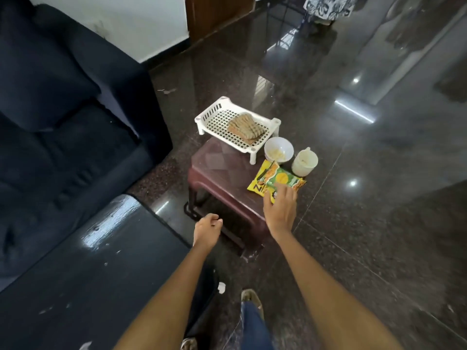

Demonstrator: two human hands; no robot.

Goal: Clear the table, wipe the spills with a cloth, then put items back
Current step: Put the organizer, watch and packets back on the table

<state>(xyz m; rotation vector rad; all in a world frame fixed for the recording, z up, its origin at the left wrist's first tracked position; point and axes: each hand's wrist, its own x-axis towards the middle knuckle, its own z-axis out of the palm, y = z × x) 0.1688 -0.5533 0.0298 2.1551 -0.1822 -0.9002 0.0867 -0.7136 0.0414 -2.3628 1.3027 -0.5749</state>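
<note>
The right hand [279,210] reaches over the near right corner of the small maroon tabletop [222,178], its fingers extended and laid on the near end of the snack packets [275,181]; whether the grip has closed on them I cannot tell, since the fingertips blur into the wrapping. There are two packets, a yellow one underneath and a green-and-orange one on top, overlapping, their long axis running from the near left to the far right, with the far ends pointing past the fingertips toward the cup. Just beyond the packets, further from the right hand, stand one white bowl [278,149] with pale scraps of food inside and, to its right, one white cup [304,162] with a handle, both upright with their mouths up. Beyond the bowl and to the left of the reaching hand sits one white perforated rack [214,114] on short legs, set at a slant across the far edge of the tabletop, and on it lies one folded brownish cloth [246,127], its long axis running along the rack. The left hand [206,229] hangs below the near edge of the tabletop, well to the left of the right hand, fingers loosely curled and holding nothing. A dark sofa [63,122] lies off to the left.
</note>
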